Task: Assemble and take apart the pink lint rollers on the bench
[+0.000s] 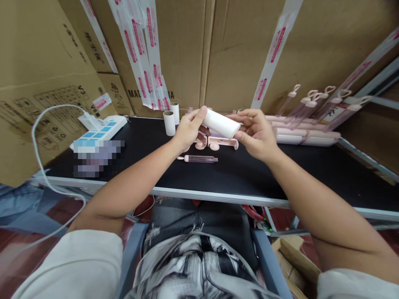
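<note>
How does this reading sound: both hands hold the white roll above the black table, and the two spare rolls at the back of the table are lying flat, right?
Not quite. The head view shows the two spare rolls standing upright on end, not lying flat. The rest holds: the left hand and the right hand both hold the white roll above the black table.

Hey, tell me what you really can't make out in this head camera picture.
Head view, all of it:
The thing beside the power strip is blurred out by a pixelated patch.
Both ends of the white roll are covered by the left hand and right hand.
The pink parts are partly hidden behind both hands.
The carton print is too small and skewed to read.
</note>
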Available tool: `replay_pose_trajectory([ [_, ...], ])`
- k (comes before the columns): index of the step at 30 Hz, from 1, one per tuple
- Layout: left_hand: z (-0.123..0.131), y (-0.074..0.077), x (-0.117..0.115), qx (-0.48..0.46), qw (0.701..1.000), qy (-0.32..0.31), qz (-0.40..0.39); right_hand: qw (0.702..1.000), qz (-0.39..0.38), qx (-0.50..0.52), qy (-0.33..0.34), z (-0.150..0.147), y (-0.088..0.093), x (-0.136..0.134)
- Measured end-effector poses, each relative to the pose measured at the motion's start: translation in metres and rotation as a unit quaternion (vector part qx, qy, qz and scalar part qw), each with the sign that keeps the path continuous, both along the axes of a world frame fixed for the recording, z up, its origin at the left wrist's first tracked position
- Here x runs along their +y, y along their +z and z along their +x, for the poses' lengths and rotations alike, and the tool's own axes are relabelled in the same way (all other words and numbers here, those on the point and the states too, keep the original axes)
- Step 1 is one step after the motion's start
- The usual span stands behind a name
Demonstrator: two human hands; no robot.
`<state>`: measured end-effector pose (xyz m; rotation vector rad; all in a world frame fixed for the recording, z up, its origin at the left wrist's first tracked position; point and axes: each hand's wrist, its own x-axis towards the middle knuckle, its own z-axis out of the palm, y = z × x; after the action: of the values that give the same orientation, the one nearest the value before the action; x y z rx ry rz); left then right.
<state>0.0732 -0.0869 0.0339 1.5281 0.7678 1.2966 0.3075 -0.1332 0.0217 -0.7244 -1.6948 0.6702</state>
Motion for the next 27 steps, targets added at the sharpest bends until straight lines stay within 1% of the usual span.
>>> replay_pose_trajectory([
  [2, 0.004, 0.002, -0.004, -0.038, 0.999, 0.005, -0.008, 0.998, 0.023, -0.053, 0.008, -0.004, -0.007, 0.002],
  [4, 0.006, 0.003, -0.01, -0.053, 0.998, -0.023, -0.026, 0.992, 0.061, -0.112, -0.018, -0.009, -0.012, 0.003],
  [7, 0.005, 0.006, -0.017, -0.018, 0.991, -0.121, -0.057, 0.975, 0.125, -0.164, -0.082, -0.016, -0.013, 0.0],
  [8, 0.004, 0.006, -0.019, -0.004, 0.988, -0.14, -0.058, 0.97, 0.14, -0.172, -0.099, -0.017, -0.011, -0.001],
  [9, 0.002, 0.007, -0.019, 0.007, 0.988, -0.146, -0.052, 0.966, 0.151, -0.178, -0.112, -0.017, -0.01, -0.002],
  [10, 0.001, 0.008, -0.019, 0.015, 0.99, -0.137, -0.038, 0.963, 0.154, -0.183, -0.122, -0.016, -0.009, -0.002],
  [12, -0.003, 0.01, -0.015, 0.023, 0.995, -0.099, -0.001, 0.963, 0.132, -0.199, -0.128, -0.013, -0.009, -0.001],
  [14, -0.006, 0.011, -0.009, 0.017, 0.998, -0.063, 0.026, 0.96, 0.086, -0.239, -0.117, -0.008, -0.011, 0.004],
  [16, -0.008, 0.011, -0.004, 0.009, 0.999, -0.038, 0.037, 0.945, 0.041, -0.306, -0.103, -0.004, -0.016, 0.009],
  [18, -0.007, 0.01, -0.002, 0.011, 0.999, -0.026, 0.039, 0.923, 0.015, -0.372, -0.093, -0.004, -0.02, 0.013],
  [20, -0.006, 0.009, -0.004, 0.023, 0.999, -0.03, 0.04, 0.908, 0.003, -0.41, -0.08, -0.005, -0.023, 0.014],
  [23, -0.003, 0.007, -0.007, 0.035, 0.997, -0.048, 0.041, 0.897, -0.006, -0.437, -0.066, -0.008, -0.023, 0.013],
  [27, -0.001, 0.004, -0.008, 0.034, 0.997, -0.06, 0.035, 0.876, -0.017, -0.473, -0.093, -0.007, -0.017, 0.009],
])
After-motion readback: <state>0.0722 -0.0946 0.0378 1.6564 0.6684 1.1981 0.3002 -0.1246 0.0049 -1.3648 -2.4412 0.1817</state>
